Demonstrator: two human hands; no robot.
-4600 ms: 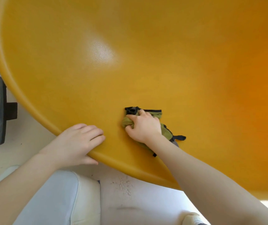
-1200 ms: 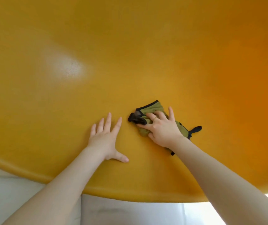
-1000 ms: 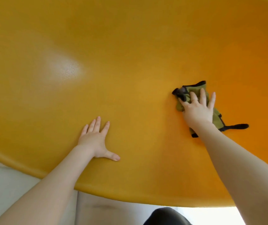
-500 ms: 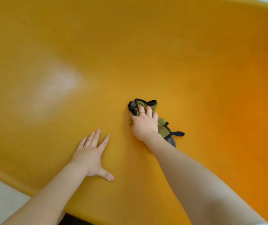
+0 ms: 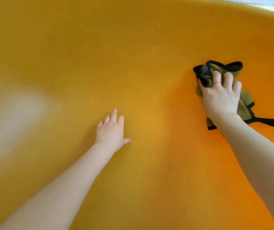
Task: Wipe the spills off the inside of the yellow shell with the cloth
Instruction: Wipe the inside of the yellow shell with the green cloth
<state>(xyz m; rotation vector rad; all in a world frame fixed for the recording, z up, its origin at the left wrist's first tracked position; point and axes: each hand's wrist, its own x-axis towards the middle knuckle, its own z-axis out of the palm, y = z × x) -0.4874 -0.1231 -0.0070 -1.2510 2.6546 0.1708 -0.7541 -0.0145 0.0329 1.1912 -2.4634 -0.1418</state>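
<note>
The yellow shell (image 5: 133, 47) fills nearly the whole view with its smooth curved inside. A bunched olive-green cloth (image 5: 245, 101) with black edging and a black loop lies against the shell at the right. My right hand (image 5: 221, 97) grips the cloth, fingers curled over its upper folds, and presses it to the surface. My left hand (image 5: 110, 130) rests flat on the shell near the middle, fingers straight and thumb spread. No spill marks show plainly on the surface.
The shell's far rim (image 5: 257, 10) curves across the top right, with a pale bright strip beyond it. A pale glare patch (image 5: 16, 113) sits on the shell at the left.
My right hand has swept the cloth from the middle of the shell out to the right and upward. My left hand stays flat on the shell. The view has moved further into the shell.
</note>
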